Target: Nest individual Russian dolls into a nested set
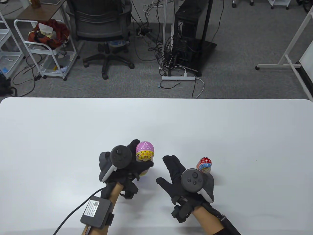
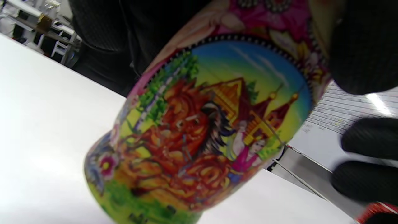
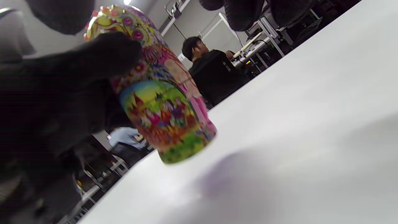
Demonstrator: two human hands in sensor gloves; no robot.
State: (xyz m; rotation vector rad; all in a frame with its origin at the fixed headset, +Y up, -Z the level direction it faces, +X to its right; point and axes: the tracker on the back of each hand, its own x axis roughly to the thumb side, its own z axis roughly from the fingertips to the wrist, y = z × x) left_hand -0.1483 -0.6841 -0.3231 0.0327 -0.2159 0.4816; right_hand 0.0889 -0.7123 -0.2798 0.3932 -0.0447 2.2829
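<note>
Your left hand (image 1: 127,169) has its grip wrapped around the big pink doll (image 1: 144,156). Its fingers curl across the doll's middle, so it stays steady near the front of the white desk (image 1: 156,122). The doll stands upright. In the right wrist view its green bottom edge looks to be right at the desk, but you cannot tell for sure if it touches. Holding it by the middle probably leaves the pink top free for the other hand to pull off.

Your right hand (image 1: 185,181) has a wide grip. Its fingers are spread flat and hold nothing. It hangs over the desk between the two dolls.

The small red doll (image 1: 205,165) stands upright just beside your right hand, on its far side. It waits there, close enough to pick up once the big one is opened. It still needs to go inside.
</note>
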